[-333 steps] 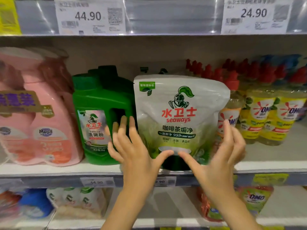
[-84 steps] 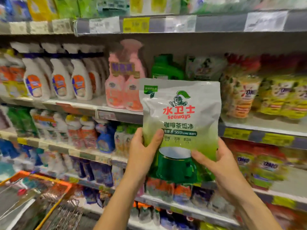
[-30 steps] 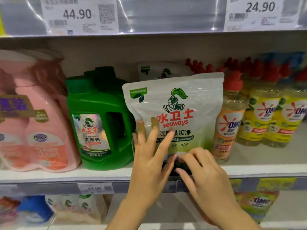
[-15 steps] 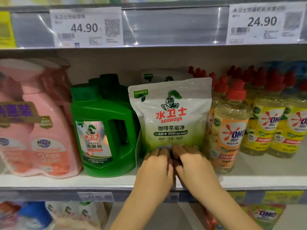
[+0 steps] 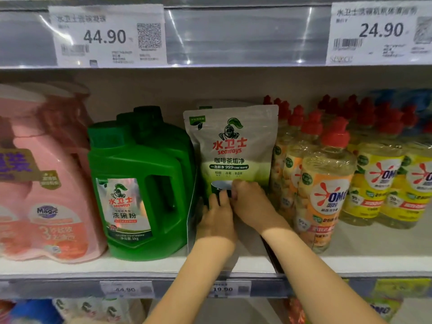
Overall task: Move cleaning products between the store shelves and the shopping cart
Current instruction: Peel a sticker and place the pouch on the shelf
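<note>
**Pouch set deeper between jug and bottles**

Compared with half a second ago, the pouch (image 5: 230, 148) stands a little further back on the shelf (image 5: 70, 265), and both hands have gone in with it.

Nearest the camera, two bare forearms reach up over the shelf's front rail, where a 19.90 tag (image 5: 223, 289) sits just below them. The left hand (image 5: 216, 220) lies against the pouch's lower front with its fingers pointing up; whether it clasps the pouch cannot be told. The right hand (image 5: 253, 204), just beside it, has its fingers curled onto the same lower front and pinches the pouch there.

The pouch stands upright above both hands, its base hidden behind them. It sits between a green jug (image 5: 140, 183) on its left and a row of red-capped bottles (image 5: 327, 183) on its right. A pink refill pack (image 5: 46, 183) stands further left. Behind the pouch, the top of a second pouch (image 5: 224, 104) shows. Overhead, the next shelf's rail carries a 44.90 label (image 5: 106, 36) and a 24.90 label (image 5: 378, 31).
</note>
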Action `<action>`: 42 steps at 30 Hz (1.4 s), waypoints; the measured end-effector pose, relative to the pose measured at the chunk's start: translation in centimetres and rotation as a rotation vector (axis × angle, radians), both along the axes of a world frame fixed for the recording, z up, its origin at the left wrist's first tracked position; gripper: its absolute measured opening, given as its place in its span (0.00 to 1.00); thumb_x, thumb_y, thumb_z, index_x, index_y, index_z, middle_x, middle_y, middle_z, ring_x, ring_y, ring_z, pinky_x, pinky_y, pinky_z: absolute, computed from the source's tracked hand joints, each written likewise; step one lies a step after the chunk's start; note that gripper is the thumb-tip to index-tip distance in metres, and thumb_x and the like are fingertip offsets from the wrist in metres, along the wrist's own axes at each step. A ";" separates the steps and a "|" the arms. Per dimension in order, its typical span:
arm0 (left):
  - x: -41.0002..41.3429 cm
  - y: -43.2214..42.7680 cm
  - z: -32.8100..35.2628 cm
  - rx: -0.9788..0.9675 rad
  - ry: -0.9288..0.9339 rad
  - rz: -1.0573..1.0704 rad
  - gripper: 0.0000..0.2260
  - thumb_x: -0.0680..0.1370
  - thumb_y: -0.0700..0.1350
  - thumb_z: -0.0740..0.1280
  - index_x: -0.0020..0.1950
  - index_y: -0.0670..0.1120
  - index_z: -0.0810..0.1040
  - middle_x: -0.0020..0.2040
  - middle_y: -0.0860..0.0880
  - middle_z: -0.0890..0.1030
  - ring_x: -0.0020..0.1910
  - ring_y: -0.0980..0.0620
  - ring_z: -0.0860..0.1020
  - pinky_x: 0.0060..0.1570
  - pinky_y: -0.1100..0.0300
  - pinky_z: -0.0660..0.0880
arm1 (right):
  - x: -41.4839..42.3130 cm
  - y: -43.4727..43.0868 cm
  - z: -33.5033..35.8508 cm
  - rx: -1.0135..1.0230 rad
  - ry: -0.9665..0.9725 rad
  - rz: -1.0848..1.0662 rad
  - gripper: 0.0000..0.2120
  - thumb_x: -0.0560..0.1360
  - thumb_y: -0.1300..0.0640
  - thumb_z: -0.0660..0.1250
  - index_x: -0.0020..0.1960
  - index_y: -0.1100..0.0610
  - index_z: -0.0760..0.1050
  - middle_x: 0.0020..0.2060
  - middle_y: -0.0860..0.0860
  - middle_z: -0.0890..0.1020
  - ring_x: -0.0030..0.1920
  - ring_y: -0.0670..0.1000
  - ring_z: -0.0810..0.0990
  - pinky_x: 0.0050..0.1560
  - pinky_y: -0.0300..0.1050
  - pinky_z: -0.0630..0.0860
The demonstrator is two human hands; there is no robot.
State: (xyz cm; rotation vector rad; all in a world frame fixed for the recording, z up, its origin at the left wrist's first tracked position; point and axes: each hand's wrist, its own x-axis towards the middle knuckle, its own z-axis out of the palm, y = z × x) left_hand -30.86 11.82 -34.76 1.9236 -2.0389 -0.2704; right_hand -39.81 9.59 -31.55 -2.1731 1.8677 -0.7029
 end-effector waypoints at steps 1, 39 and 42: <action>0.0 -0.1 -0.1 -0.028 0.027 0.018 0.22 0.81 0.39 0.56 0.74 0.46 0.56 0.67 0.43 0.64 0.68 0.41 0.66 0.62 0.49 0.68 | 0.1 -0.6 -0.2 -0.007 -0.036 -0.006 0.19 0.78 0.62 0.62 0.34 0.48 0.60 0.48 0.57 0.81 0.51 0.57 0.78 0.47 0.44 0.68; 1.4 7.7 3.0 -0.285 0.960 -0.218 0.10 0.77 0.40 0.68 0.56 0.51 0.77 0.52 0.56 0.80 0.51 0.63 0.79 0.52 0.68 0.75 | -3.4 12.3 -1.3 -0.196 -0.963 0.218 0.13 0.75 0.63 0.69 0.56 0.50 0.77 0.49 0.44 0.82 0.51 0.42 0.81 0.49 0.32 0.76; 1.8 10.2 3.1 -0.294 1.081 -0.232 0.09 0.78 0.41 0.68 0.56 0.50 0.79 0.52 0.55 0.82 0.53 0.58 0.80 0.56 0.56 0.78 | -3.2 13.8 -1.5 -0.165 -0.991 0.294 0.14 0.75 0.63 0.69 0.58 0.51 0.77 0.49 0.46 0.82 0.53 0.45 0.81 0.50 0.34 0.76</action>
